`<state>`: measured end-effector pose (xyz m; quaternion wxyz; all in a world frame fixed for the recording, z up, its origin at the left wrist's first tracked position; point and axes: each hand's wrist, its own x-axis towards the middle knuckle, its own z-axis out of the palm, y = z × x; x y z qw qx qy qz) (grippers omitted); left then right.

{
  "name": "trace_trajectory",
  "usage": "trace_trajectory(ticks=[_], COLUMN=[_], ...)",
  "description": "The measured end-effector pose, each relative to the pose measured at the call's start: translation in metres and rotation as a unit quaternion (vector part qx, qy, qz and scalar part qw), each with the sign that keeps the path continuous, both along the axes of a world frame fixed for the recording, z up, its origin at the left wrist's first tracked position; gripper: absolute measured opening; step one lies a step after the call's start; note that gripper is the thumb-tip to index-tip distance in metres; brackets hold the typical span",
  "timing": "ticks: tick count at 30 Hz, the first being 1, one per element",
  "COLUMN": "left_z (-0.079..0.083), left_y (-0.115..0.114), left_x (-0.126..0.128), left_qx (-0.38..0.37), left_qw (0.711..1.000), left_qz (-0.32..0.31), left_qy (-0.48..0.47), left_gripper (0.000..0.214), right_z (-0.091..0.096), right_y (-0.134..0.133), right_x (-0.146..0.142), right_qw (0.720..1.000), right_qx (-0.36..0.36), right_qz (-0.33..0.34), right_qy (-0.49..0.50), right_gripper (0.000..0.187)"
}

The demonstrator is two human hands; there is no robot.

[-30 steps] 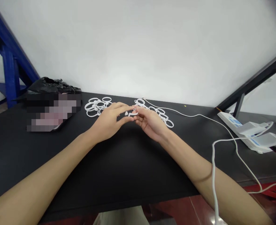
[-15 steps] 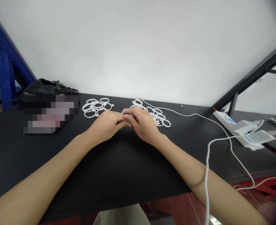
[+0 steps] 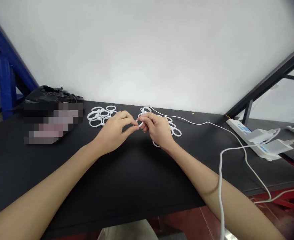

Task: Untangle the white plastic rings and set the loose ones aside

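Note:
Between my hands is a white ring (image 3: 140, 124), held just above the black table. My left hand (image 3: 115, 131) pinches its left side with thumb and fingertips. My right hand (image 3: 158, 130) is closed on its other side, and the fingers hide part of it. A pile of white rings with small knobs (image 3: 102, 115) lies beyond my left hand. More white rings (image 3: 175, 131) lie behind and beside my right hand, partly covered by it. One ring's edge (image 3: 156, 144) shows below the right palm.
A black plastic bag (image 3: 53, 94) and a blurred-out patch lie at the left. White cables (image 3: 209, 122) run across the right side, one passing over my right forearm. White boxes with plugs (image 3: 259, 140) sit at the right. A white wall (image 3: 147, 53) rises behind the table (image 3: 127, 186).
My hands have moved slightly apart, and the white ring between them now shows. The right hand has turned a little, and a ring edge appears beneath its palm.

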<state>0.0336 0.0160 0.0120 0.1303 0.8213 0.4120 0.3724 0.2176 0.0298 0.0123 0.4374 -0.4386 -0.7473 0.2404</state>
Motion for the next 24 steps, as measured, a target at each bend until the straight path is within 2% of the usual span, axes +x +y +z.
trace_trajectory(ticks=[3,5,8,11,14,20,24], left_z=[0.0,-0.001,-0.006,-0.011,-0.013,-0.018,-0.016], left_y=[0.001,0.003,0.008,0.012,0.013,0.011,0.012], left_x=[0.0,-0.003,-0.012,-0.022,-0.022,-0.01,-0.006], left_qx=[0.018,0.048,0.08,0.084,0.09,0.064,0.018], left_qw=[0.999,0.992,0.955,0.922,0.927,0.976,0.984], left_qz=[0.025,0.09,0.222,0.293,0.274,0.114,0.119], left_qy=[0.024,0.071,0.178,0.239,0.24,0.177,0.13], left_gripper=[0.02,0.022,0.027,0.03,0.033,0.029,0.03], right_z=[-0.002,-0.005,-0.012,-0.017,-0.018,-0.014,-0.01], right_y=[0.003,0.007,0.014,0.019,0.021,0.02,0.014], right_x=[0.002,0.004,0.008,0.011,0.014,0.01,0.004], right_qw=[0.996,0.977,0.931,0.906,0.897,0.91,0.926], right_qx=[0.044,0.096,0.141,0.125,0.117,0.15,0.205], right_qz=[-0.026,-0.067,-0.1,-0.087,-0.081,-0.046,0.01], right_qy=[-0.08,-0.178,-0.32,-0.395,-0.418,-0.383,-0.318], right_gripper=[0.027,0.036,0.039,0.034,0.028,0.019,0.018])
